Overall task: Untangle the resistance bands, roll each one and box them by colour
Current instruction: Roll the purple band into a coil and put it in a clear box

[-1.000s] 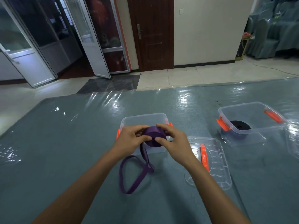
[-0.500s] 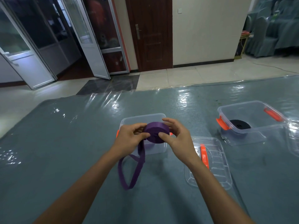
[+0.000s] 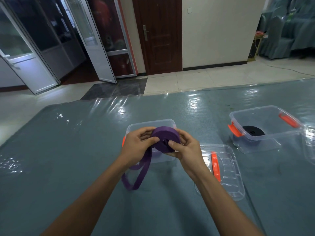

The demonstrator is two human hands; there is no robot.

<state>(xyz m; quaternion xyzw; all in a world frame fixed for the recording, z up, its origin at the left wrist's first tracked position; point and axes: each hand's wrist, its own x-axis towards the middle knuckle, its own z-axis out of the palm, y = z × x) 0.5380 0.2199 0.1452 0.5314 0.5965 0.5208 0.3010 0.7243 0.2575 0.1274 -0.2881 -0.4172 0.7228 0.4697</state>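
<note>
Head view, one moment of band rolling. Two hands are seen above a table (image 3: 68, 150) that is covered in grey-blue cloth under a clear, shiny sheet. One purple band (image 3: 164, 140) is held between them, most of it wound into a thick roll. The roll is gripped by the left hand (image 3: 136, 147), its fingers curled over the top edge and its thumb laid on the near face. It is gripped likewise by the right hand (image 3: 185, 150), with the thumb pressed near the centre of the roll and the fingers wrapped behind it. One unwound loop (image 3: 134, 178) of the same band is hung from the roll down to the table, where its lower end is rested.

Two open clear boxes are counted in full. The first box (image 3: 150, 120) is placed directly behind the roll; one orange latch (image 3: 123, 143) is visible on its left side. The second box (image 3: 276, 142) is set well apart to the right, and two orange latches (image 3: 234, 130) are fitted to it. One black band (image 3: 253, 132), fully rolled, is laid flat inside it. One clear lid (image 3: 228, 181) with one orange handle (image 3: 215, 167) is laid on the table just right of the right wrist. Part of a further clear container (image 3: 309, 147) is cut off by the right edge.
</note>
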